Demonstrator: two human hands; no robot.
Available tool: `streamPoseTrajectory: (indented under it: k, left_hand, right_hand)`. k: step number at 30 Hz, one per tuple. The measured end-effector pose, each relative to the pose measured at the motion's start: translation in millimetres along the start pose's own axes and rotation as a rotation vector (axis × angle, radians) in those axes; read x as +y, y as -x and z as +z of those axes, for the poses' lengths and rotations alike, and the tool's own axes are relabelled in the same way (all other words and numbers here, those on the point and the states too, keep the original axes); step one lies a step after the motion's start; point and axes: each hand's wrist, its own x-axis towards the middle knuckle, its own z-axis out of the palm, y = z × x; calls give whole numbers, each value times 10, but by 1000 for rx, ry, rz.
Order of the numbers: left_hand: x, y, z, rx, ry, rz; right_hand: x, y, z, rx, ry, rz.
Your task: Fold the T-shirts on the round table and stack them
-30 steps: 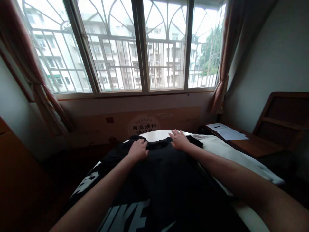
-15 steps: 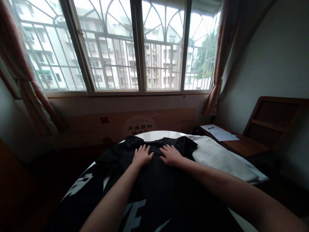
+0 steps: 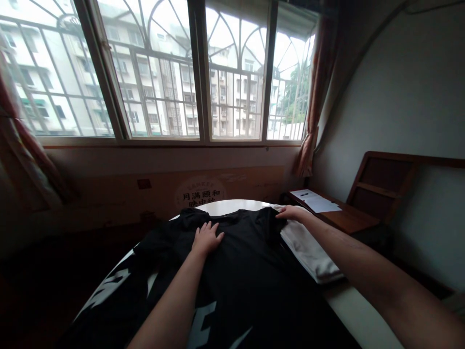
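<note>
Here's our black T-shirt [image 3: 247, 261] lying spread across the white bench [image 3: 232, 206].

Our left hand [image 3: 206, 238] rests on it below the collar, fingers slightly parted; our right hand [image 3: 288, 213] pinches its sleeve [image 3: 271, 223], beside the pale folded cloth [image 3: 312, 252]. Light letters [image 3: 203, 322] mark the shirt's front.

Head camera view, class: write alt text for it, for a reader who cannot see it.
A left hand rests spread on a black short-sleeved T-shirt with pale lettering, laid out on a glossy white table, while the right hand touches its sleeve. Folded white cloth lies beside it, before a wide barred window.
</note>
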Motion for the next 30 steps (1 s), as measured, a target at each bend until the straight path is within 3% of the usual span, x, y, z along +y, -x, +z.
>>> streamPoseTrajectory:
  k: [7,12,17,22,26,30]
  left_hand:
    - [-27,19,-23,13,26,3]
    - [-36,29,-32,16,37,13]
    - [-50,25,-26,21,44,20]
    - [-55,30,-18,26,41,22]
    - [-58,40,-6,35,40,24]
    - [-71,37,21,41,40,26]
  right_hand:
    - [-229,-79,63,93,-294,16]
    - [-253,-203,85,242,-303,40]
    - [-9,-307,-30,378,-139,45]
    - [317,-332,-132,395,124,88]
    - [468,-249,11,361,290,72]
    - [464,-162,176,352,414,32]
